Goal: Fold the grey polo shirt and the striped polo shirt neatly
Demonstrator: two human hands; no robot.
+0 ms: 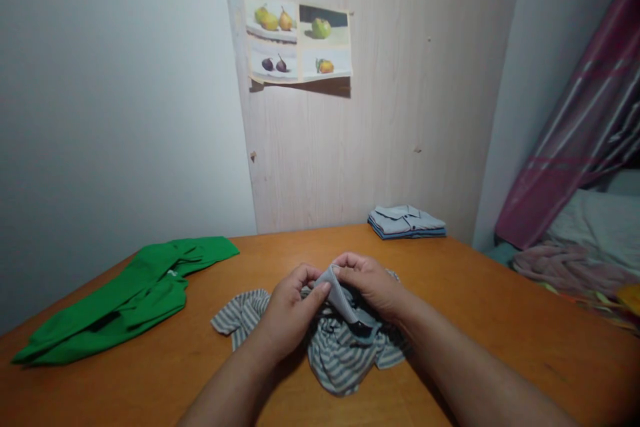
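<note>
A grey-and-white striped shirt lies bunched up on the table in front of me, a short sleeve spread out to the left. My left hand pinches one side of its plain light-grey collar between thumb and fingers. On the other side, my right hand grips the same collar, close to the left fingertips. The collar is raised a little above the crumpled cloth, with a dark patch showing beneath it. Part of the shirt is hidden behind my hands and forearms.
A green garment lies loosely folded on the orange-brown table at the left. Folded shirts are stacked at the back right by the wall. Beyond the right table edge are a pink curtain and heaped bedding.
</note>
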